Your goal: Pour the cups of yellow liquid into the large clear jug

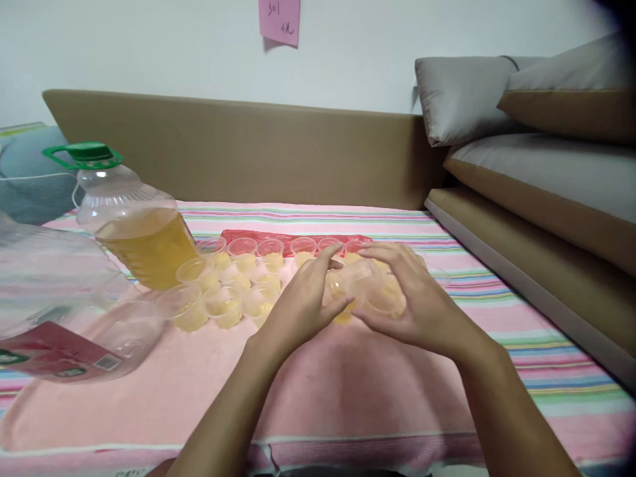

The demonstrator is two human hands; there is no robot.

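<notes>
- Clear cup (362,279): it was between the two hands, tilted, with its mouth towards the right palm.
- Right hand (422,301): its fingers arched above the clear cup and its thumb lay below, half open around it, appearing to have hold of it.
- Left hand (303,298): it was half open, thumb and fingers apart, at the other side of the clear cup; whether it gripped anything could not be told.
- Filled cups (223,308): they stood in rows to the left of the left hand, with yellowish contents, and more stood behind and between the hands, partly hidden by the fingers.
- Red plastic (287,245): it lay in a strip beyond the hands, behind the far row.
- Big bottle (149,248): it stood well left of the left hand, green-capped, part full of yellow liquid.
- Second bottle (54,354): it was nearer the person, far left of the left hand, transparent with a red label.
- Pink towel (193,391): it spread beneath both hands.
- Cushions (556,165): they were piled beyond the right hand, to its right.
</notes>
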